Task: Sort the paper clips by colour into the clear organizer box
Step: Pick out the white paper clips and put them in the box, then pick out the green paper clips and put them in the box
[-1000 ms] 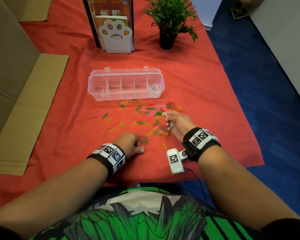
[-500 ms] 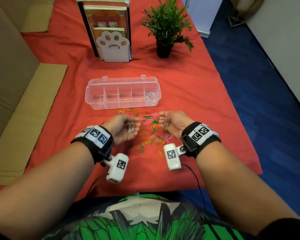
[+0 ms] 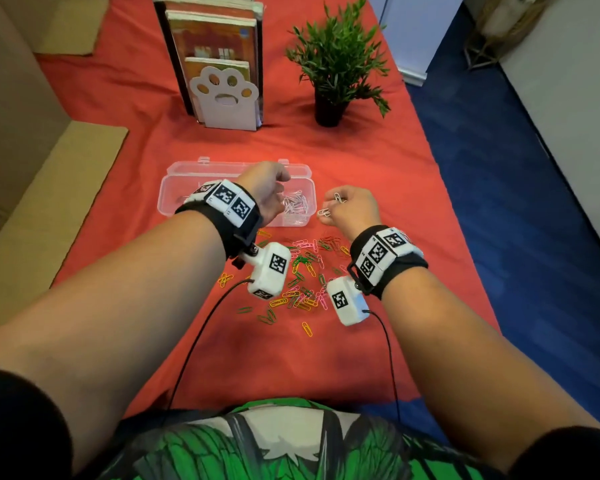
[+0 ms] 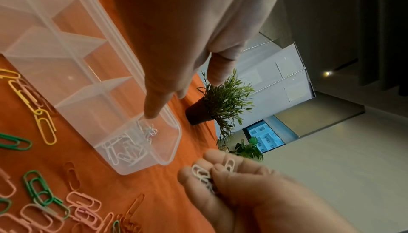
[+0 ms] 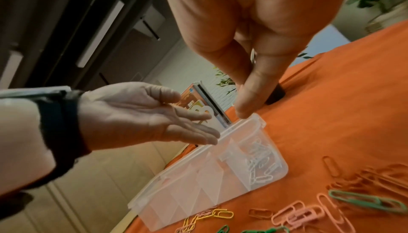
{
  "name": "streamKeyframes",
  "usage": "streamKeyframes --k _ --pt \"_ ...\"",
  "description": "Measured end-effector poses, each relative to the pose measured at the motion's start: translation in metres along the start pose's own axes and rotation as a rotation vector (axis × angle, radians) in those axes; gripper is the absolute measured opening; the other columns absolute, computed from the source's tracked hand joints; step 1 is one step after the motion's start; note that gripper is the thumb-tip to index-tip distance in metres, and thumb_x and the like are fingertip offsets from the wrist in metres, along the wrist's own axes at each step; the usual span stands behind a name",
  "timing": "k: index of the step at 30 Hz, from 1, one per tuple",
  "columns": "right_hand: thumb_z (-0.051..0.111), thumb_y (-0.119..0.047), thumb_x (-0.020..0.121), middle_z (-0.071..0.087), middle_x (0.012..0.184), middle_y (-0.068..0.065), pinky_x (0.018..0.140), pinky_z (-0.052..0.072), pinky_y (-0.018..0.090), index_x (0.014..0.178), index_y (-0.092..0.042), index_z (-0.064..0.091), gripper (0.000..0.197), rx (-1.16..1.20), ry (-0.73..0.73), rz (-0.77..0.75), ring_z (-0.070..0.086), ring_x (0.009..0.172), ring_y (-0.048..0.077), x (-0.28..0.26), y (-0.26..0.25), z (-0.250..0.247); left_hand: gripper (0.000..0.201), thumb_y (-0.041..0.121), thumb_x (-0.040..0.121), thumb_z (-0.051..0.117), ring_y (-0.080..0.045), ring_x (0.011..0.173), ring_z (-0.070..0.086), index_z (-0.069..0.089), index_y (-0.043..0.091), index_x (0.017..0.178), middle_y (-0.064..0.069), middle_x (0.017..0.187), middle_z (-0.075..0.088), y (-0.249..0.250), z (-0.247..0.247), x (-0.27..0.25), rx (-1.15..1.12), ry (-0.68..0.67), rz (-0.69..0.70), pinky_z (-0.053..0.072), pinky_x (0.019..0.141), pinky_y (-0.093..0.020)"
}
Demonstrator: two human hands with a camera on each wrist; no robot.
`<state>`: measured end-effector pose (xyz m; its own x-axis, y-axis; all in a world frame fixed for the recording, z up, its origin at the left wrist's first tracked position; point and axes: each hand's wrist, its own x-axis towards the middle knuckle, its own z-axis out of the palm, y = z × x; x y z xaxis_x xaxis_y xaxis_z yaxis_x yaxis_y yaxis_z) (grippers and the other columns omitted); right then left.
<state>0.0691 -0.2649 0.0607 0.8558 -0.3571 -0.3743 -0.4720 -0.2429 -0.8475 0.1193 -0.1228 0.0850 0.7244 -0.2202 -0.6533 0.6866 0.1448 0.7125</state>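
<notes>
The clear organizer box [image 3: 177, 192] lies open on the red cloth, with white paper clips [image 3: 297, 206] in its rightmost compartment. My left hand [image 3: 274, 192] hovers over that compartment, palm open and fingers straight [image 5: 194, 130]. A few white clips [image 4: 148, 130] are under its fingertip [image 4: 153, 111], inside the compartment. My right hand [image 3: 347, 206] is just off the box's right end and pinches several white clips [image 4: 204, 174]. Loose green, pink, yellow and orange clips [image 3: 305, 271] are scattered in front of the box.
A book stand with a white paw cutout [image 3: 226, 95] and a potted plant [image 3: 336, 64] stand behind the box. Flat cardboard [image 3: 32, 220] lies along the left. The table's right edge drops to blue floor [image 3: 516, 202].
Both hands rose from the clip pile toward the box. The left hand moved over the rightmost compartment and opened. The right hand came beside the box's right end, still holding clips.
</notes>
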Motion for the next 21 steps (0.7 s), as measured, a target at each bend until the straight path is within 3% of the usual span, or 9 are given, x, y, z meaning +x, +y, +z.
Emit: streamKeyframes --k 1,3,8,10,12,14,16,19,21 --pt "0.051 0.009 0.078 0.066 0.079 0.010 0.076 0.059 0.042 0.084 -0.015 0.063 0.027 -0.054 -0.001 -0.038 0.068 0.077 0.028 0.003 -0.005 0.004 0.009 0.007 0.079 0.046 -0.013 0.055 0.028 0.043 0.014 0.074 0.000 0.070 0.031 0.000 -0.001 0.000 0.025 0.037 0.024 0.030 0.050 -0.025" --pt "0.054 0.002 0.075 0.071 0.090 0.016 0.086 0.055 0.047 0.091 -0.014 0.068 0.027 -0.156 0.012 -0.115 0.069 0.089 0.033 0.007 -0.015 0.014 0.011 0.008 0.085 0.045 -0.014 0.055 0.035 0.047 0.014 0.077 -0.001 0.070 0.039 0.000 -0.006 -0.002 0.108 0.112 0.077 0.034 0.050 -0.024" --pt "0.046 0.001 0.084 0.060 0.129 0.015 0.104 0.042 0.034 0.129 -0.009 0.055 0.047 -0.528 -0.092 -0.234 0.054 0.122 0.029 0.006 -0.040 0.027 0.022 -0.003 0.090 0.043 -0.012 0.058 0.046 0.052 0.008 0.106 -0.001 0.070 0.049 -0.025 -0.039 -0.017 0.327 0.201 0.235 0.039 0.054 -0.023" --pt "0.043 0.004 0.082 0.060 0.129 0.014 0.106 0.041 0.033 0.128 -0.009 0.056 0.049 -0.532 -0.079 -0.243 0.054 0.123 0.028 0.002 -0.039 0.026 0.019 -0.002 0.088 0.050 -0.010 0.056 0.051 0.058 0.011 0.098 -0.001 0.070 0.054 -0.046 -0.057 -0.026 0.512 0.215 0.281 0.045 0.053 -0.020" --pt "0.043 0.006 0.081 0.064 0.123 0.012 0.102 0.043 0.029 0.121 -0.009 0.062 0.047 -0.542 -0.044 -0.281 0.057 0.118 0.026 -0.008 -0.032 0.025 0.020 -0.003 0.085 0.053 0.000 0.042 0.050 0.061 0.014 0.081 0.000 0.062 0.054 -0.069 -0.074 -0.036 0.656 0.162 0.296 0.043 0.046 -0.015" --pt "0.045 0.002 0.083 0.067 0.116 0.011 0.093 0.044 0.028 0.111 -0.010 0.068 0.037 -0.603 -0.057 -0.318 0.060 0.110 0.027 -0.021 -0.018 0.022 0.013 0.000 0.083 0.060 0.005 0.035 0.048 0.066 0.012 0.082 0.005 0.059 0.055 -0.089 -0.086 -0.044 0.841 0.089 0.283 0.042 0.049 -0.015" --pt "0.046 -0.003 0.087 0.067 0.111 0.010 0.088 0.045 0.027 0.103 -0.012 0.070 0.030 -0.657 -0.141 -0.289 0.062 0.104 0.025 -0.037 0.003 0.021 0.013 0.006 0.080 0.065 0.007 0.046 0.052 0.070 0.010 0.091 0.004 0.069 0.065 -0.106 -0.092 -0.051 1.008 0.019 0.259 0.041 0.058 -0.017" --pt "0.050 -0.007 0.088 0.068 0.108 0.010 0.087 0.045 0.026 0.100 -0.014 0.072 0.026 -0.764 -0.261 -0.259 0.062 0.101 0.026 -0.061 0.039 0.023 0.020 0.012 0.079 0.069 -0.014 0.081 0.066 0.072 0.012 0.099 -0.005 0.095 0.074 -0.125 -0.092 -0.060 1.166 -0.050 0.245 0.042 0.072 -0.018" --pt "0.051 -0.008 0.088 0.066 0.108 0.013 0.087 0.045 0.027 0.101 -0.014 0.072 0.026 -0.836 -0.312 -0.272 0.061 0.103 0.028 -0.073 0.061 0.027 0.021 0.015 0.077 0.070 -0.016 0.094 0.066 0.073 0.015 0.098 -0.002 0.101 0.074 -0.132 -0.090 -0.062 1.229 -0.064 0.271 0.043 0.078 -0.019"
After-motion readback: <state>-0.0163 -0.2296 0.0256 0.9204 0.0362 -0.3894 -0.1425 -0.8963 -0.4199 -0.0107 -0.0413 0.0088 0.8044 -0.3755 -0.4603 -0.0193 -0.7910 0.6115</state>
